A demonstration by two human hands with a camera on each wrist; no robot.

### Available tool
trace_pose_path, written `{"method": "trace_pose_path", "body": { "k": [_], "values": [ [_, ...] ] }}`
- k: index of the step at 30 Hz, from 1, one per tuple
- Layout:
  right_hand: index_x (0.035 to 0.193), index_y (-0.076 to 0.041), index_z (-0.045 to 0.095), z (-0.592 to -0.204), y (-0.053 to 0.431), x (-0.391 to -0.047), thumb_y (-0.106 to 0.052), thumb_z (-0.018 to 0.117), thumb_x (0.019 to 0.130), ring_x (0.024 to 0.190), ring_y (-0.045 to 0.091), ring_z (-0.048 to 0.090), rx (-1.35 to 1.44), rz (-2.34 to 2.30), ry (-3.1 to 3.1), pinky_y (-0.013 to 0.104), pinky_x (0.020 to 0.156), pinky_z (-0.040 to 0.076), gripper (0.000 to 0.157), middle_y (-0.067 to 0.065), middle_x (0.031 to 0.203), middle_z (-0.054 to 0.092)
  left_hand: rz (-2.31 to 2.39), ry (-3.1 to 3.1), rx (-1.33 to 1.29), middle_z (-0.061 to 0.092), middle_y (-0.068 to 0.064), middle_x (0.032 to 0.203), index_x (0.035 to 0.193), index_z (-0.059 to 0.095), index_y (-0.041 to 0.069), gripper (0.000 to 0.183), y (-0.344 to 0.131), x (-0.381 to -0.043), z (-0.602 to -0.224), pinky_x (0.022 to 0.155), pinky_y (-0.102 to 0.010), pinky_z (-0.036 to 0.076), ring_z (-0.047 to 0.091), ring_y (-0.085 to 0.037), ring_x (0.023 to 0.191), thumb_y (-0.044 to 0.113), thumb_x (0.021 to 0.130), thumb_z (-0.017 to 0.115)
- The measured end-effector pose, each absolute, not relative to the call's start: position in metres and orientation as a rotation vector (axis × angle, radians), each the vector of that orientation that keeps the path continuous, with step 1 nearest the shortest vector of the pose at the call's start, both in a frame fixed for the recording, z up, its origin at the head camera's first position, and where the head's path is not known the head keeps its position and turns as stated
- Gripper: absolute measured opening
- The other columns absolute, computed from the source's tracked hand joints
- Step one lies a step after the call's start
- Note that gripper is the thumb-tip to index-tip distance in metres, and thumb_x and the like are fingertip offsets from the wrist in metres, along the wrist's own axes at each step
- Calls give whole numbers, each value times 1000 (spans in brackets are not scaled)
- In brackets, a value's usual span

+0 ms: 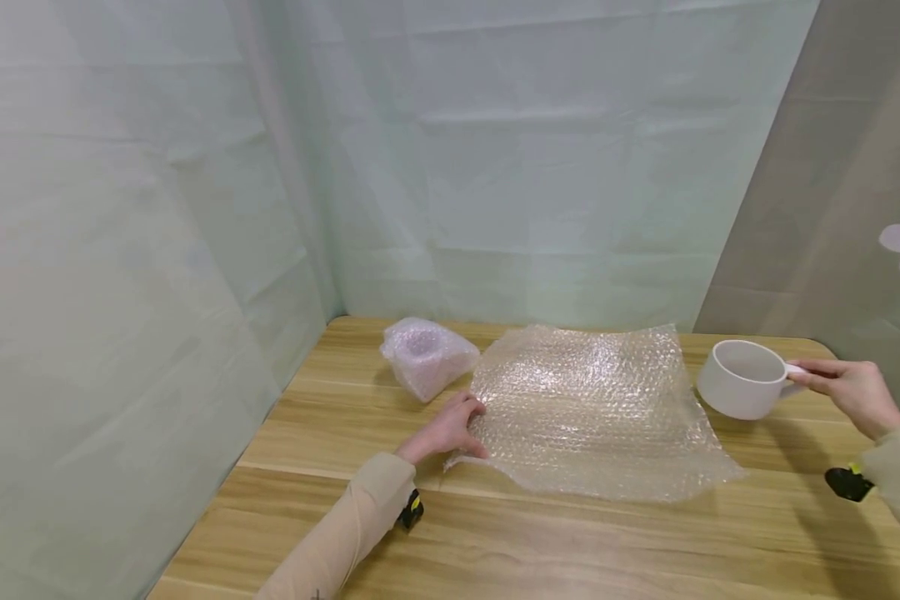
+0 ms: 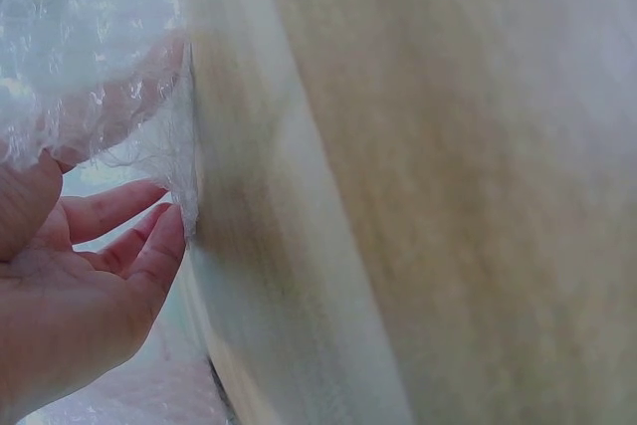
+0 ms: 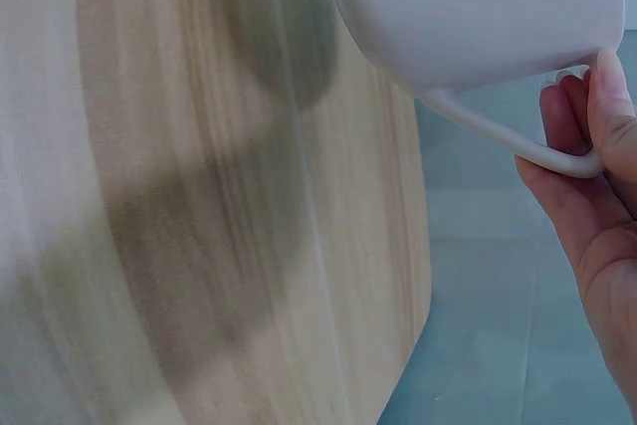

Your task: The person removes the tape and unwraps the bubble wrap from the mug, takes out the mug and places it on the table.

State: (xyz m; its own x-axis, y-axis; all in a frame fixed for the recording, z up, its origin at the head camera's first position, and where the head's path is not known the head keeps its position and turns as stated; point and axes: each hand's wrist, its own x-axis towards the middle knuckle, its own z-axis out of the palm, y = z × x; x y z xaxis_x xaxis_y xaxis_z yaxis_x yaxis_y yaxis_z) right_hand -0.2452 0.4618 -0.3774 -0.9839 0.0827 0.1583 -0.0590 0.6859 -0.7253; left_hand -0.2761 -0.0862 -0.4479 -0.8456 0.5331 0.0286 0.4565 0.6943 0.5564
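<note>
A wide white mug (image 1: 741,385) is held above the right side of the table, its mouth upward. My right hand (image 1: 846,388) grips it by the handle (image 3: 508,136), the thumb near the top of the handle in the right wrist view. A sheet of bubble wrap (image 1: 592,408) lies spread out left of the mug. At the sheet's left edge, my left hand (image 1: 450,427) touches it with thumb and fingers spread apart. In the left wrist view, clear wrap (image 2: 90,37) covers one digit, while the other fingers (image 2: 149,256) bend loosely near the edge.
A bundle in bubble wrap (image 1: 427,354) sits at the table's back left, close to the sheet. The wooden table (image 1: 570,550) reaches pale hanging cloth (image 1: 532,167) at the back and left. A darker cloth (image 1: 817,208) hangs at the right.
</note>
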Motion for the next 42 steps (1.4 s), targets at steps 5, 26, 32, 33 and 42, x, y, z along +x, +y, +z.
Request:
{"method": "trace_pose_path", "body": {
  "k": [5, 26, 32, 33, 42],
  "values": [
    [111, 7, 59, -384, 463, -246, -33, 59, 87, 77, -14, 39, -11, 1171, -2731, 49, 70, 41, 47, -28, 85, 52, 849, 2766, 814, 45, -9, 108, 111, 54, -2, 67, -86, -277, -449, 87, -34, 38, 43, -22, 99, 22, 58, 85],
    [105, 9, 62, -397, 471, -247, -30, 63, 85, 73, -19, 41, 26, 1106, -2740, 14, 55, 40, 44, -24, 84, 54, 851, 2754, 826, 44, -10, 108, 110, 53, -3, 67, -86, -277, -446, 89, -35, 37, 43, -24, 101, 22, 57, 85],
    [106, 3, 64, -400, 479, -249, -27, 63, 86, 78, -19, 41, 63, 1179, -2728, 11, 57, 39, 37, -27, 87, 54, 849, 2750, 813, 44, -9, 109, 111, 53, -3, 67, -85, -277, -446, 90, -35, 37, 42, -24, 102, 21, 58, 85],
    [106, 2, 65, -401, 481, -249, -27, 63, 86, 78, -19, 41, 68, 1188, -2729, 11, 57, 38, 35, -28, 88, 54, 850, 2747, 811, 44, -9, 109, 111, 53, -2, 67, -85, -277, -447, 90, -34, 37, 42, -24, 102, 21, 58, 85],
    [96, -11, 70, -408, 491, -252, -15, 62, 87, 78, -17, 46, 153, 1369, -2658, 8, 59, 37, 13, -25, 86, 58, 864, 2754, 808, 44, -8, 106, 110, 53, -3, 67, -85, -276, -447, 89, -33, 38, 43, -23, 100, 20, 57, 86]
  ]
}}
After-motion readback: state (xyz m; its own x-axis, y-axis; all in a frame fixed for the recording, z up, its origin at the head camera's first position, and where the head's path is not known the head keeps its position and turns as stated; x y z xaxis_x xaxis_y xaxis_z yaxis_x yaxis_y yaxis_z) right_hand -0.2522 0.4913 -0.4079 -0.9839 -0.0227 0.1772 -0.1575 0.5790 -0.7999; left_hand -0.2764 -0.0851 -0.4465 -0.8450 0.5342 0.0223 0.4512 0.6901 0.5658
